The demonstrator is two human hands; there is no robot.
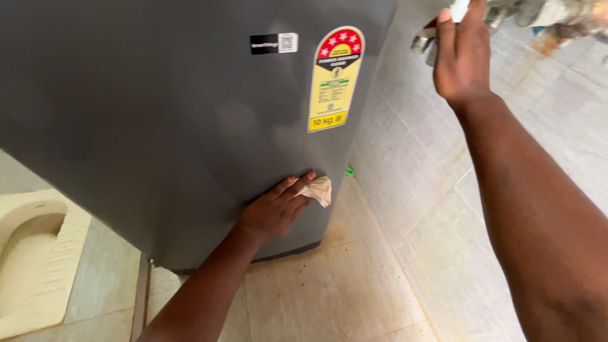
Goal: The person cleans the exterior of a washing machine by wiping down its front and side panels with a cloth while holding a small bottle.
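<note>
Light soft and even, moderately bright; source not visible. Washer (177, 126) panel shows broad dull sheen, upper centre to right, no hard glare. Faint shadow under left hand (275, 212) and along the washer base. Right hand (462, 54) and tap (506, 16), upper right, slightly motion-blurred. Right forearm, lower right, soft. Wide-angle bending at edges.

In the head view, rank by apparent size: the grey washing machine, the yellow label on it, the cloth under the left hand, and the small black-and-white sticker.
1. Grey washing machine, far the largest.
2. Yellow label.
3 and 4. Cloth and black-and-white sticker look alike; the left hand hides part of the cloth, so I won't rank them.
</note>
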